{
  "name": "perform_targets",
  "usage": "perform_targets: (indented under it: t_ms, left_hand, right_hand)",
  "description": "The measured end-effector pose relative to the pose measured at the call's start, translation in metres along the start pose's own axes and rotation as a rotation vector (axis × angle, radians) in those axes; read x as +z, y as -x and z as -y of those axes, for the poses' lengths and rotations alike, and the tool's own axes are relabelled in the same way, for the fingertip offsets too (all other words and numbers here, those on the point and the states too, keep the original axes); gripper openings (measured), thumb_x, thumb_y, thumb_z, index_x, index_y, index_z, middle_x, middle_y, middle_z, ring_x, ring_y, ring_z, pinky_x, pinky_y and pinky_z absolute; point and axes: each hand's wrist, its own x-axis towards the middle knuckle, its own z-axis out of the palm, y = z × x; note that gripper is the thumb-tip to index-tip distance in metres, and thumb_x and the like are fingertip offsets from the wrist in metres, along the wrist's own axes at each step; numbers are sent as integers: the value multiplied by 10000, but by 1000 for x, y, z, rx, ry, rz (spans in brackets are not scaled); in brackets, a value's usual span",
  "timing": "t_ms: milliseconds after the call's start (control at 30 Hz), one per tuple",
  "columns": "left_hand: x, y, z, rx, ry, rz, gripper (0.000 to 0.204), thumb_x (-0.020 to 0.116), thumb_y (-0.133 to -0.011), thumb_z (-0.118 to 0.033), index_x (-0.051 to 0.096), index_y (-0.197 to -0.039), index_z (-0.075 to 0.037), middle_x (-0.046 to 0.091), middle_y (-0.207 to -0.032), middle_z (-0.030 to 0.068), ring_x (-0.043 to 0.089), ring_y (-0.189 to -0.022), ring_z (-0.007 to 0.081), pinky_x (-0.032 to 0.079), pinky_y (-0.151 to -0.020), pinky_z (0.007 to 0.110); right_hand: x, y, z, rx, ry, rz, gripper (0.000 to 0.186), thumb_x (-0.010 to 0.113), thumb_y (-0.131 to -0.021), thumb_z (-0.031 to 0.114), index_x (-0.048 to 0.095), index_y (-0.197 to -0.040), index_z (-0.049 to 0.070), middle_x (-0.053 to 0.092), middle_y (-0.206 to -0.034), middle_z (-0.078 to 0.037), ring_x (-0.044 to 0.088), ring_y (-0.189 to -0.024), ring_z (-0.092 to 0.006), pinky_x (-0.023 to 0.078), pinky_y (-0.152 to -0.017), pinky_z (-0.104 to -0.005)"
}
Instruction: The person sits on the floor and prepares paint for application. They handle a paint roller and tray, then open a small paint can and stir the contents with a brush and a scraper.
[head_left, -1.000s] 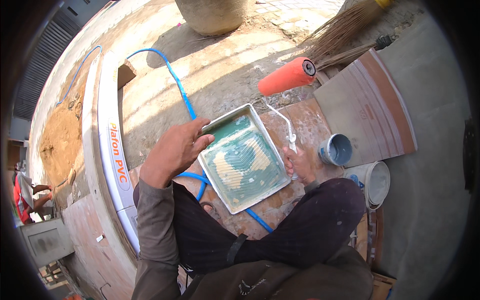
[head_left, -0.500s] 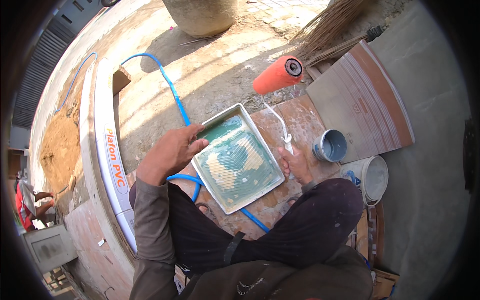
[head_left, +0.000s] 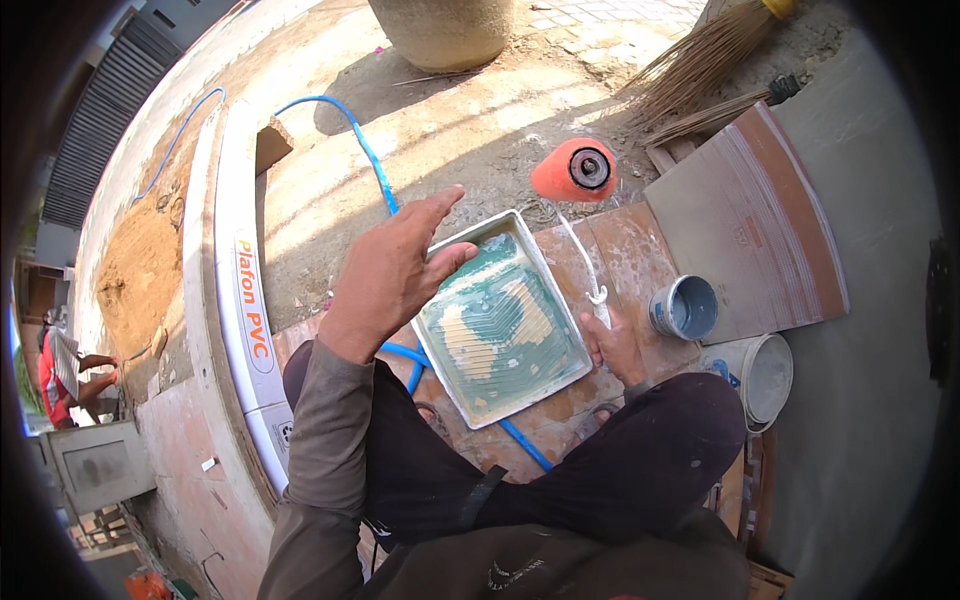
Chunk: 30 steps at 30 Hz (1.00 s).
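My left hand hovers over the upper left edge of a square paint tray, fingers apart and holding nothing. The tray has a ridged bottom smeared with green and cream paint. My right hand grips the white handle of a paint roller, whose orange sleeve stands above the tray's far right corner with its end turned toward me. Right of that hand is a small can with grey-blue inside.
A whitish bucket, cardboard sheet and straw broom lie rightward. A blue hose runs under the tray. Left are a long white package, sand and another person. A big pot stands beyond.
My left hand has let go of the tray's rim and lifted forward. The roller sleeve has swung so its end faces me more. The view has shifted slightly.
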Motion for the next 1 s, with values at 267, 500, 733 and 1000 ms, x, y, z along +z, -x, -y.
perform_targets:
  t_ms: [267,500,733,1000]
  left_hand:
    - [17,-6,-17,156,131,-181,794,846,-810,-321,462,-1478,-126,591,-1387,161,640,-1191,377,577,-919,434]
    - [18,-4,-13,219,104,-196,683,888,-783,-219,594,-1384,-77,667,-1306,128,696,-1039,227,590,-765,319]
    - [20,-6,-14,267,107,-228,614,868,-774,-141,604,-1319,-39,685,-1214,157,711,-992,247,595,-801,336]
    - [22,-8,-16,375,-31,-343,564,818,-728,-86,602,-1246,-29,683,-1087,145,709,-947,261,577,-824,361]
  right_hand:
    - [5,5,6,-83,139,40,211,674,-998,243,669,-1013,33,532,-664,53,470,-566,-46,378,-508,-262]
    - [10,6,-10,-247,220,-7,184,665,-1011,222,643,-997,40,543,-638,36,486,-484,-44,381,-429,-229]
    - [8,16,8,-178,262,-103,240,691,-984,230,685,-1066,4,622,-750,-30,559,-675,-86,446,-612,-282]
    - [9,14,10,-93,246,-33,286,706,-974,259,691,-1047,-17,631,-765,-41,550,-728,-95,463,-664,-306]
